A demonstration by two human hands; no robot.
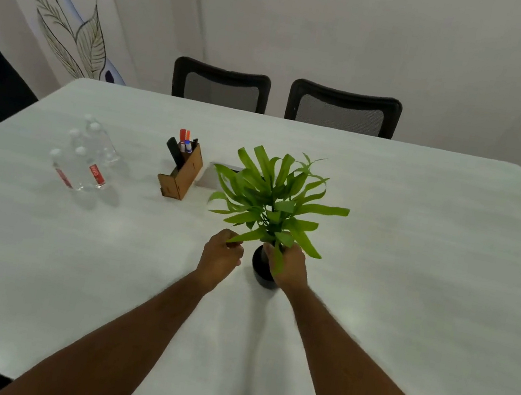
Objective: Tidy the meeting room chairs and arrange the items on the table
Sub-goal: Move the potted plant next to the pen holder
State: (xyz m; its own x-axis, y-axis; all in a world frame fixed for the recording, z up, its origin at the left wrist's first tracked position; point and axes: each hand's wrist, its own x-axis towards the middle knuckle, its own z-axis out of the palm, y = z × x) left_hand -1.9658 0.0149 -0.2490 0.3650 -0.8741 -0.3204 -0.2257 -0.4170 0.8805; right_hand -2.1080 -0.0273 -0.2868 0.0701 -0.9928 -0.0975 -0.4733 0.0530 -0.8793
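On the table (381, 253), right hand (288, 266) grips the plant pot (259, 266); left hand (220, 254) pinches a leaf (247, 236); pen holder (181, 174) stands beyond.

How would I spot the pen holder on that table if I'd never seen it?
Start at the white table and find the potted plant near its middle. Just left of the plant, short of the clear bottles, stands the pen holder. It is the only brown wooden box there, with red and dark markers sticking out of its top.
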